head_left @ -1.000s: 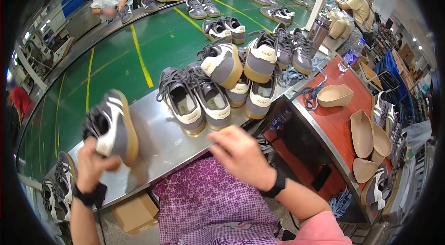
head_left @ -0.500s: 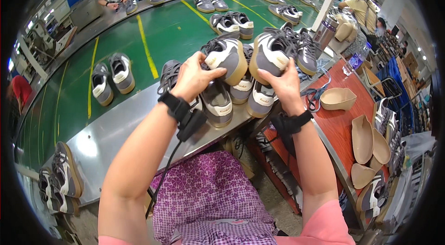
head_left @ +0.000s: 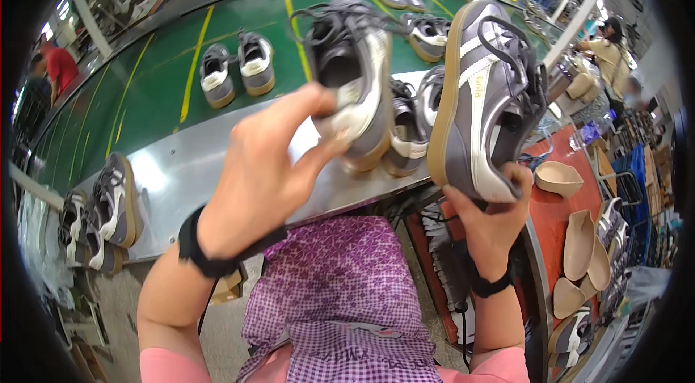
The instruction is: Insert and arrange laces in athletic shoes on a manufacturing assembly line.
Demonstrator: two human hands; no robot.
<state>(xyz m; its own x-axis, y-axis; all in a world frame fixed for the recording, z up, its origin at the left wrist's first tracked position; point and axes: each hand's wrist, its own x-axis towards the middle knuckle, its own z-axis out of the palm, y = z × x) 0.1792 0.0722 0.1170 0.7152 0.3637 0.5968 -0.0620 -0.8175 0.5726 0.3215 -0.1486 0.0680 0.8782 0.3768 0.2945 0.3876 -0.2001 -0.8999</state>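
My left hand (head_left: 253, 173) pinches the heel of a grey sneaker (head_left: 375, 82) with white stripes and a gum sole. The sneaker is tilted, its opening facing me; motion blurs the fingers. My right hand (head_left: 489, 224) grips the heel of a similar sneaker (head_left: 470, 108), raised toe up with its striped side and gum sole edge showing. Its dark laces hang loose in a loop. Between and behind the two held shoes, more grey sneakers (head_left: 407, 138) rest on the metal ledge (head_left: 166, 173), partly covered by the held ones.
A green conveyor (head_left: 159, 82) with yellow lines carries pairs of sneakers (head_left: 255, 64). More shoes (head_left: 112, 209) stand at the ledge's left end. On the red table (head_left: 568, 213) at right lie tan moulded shells (head_left: 579, 242). Other people work across the conveyor and at far right.
Both sneakers have come up closer to me and farther apart. The right one has turned to show its side; the left one now shows its opening. My view has shifted.
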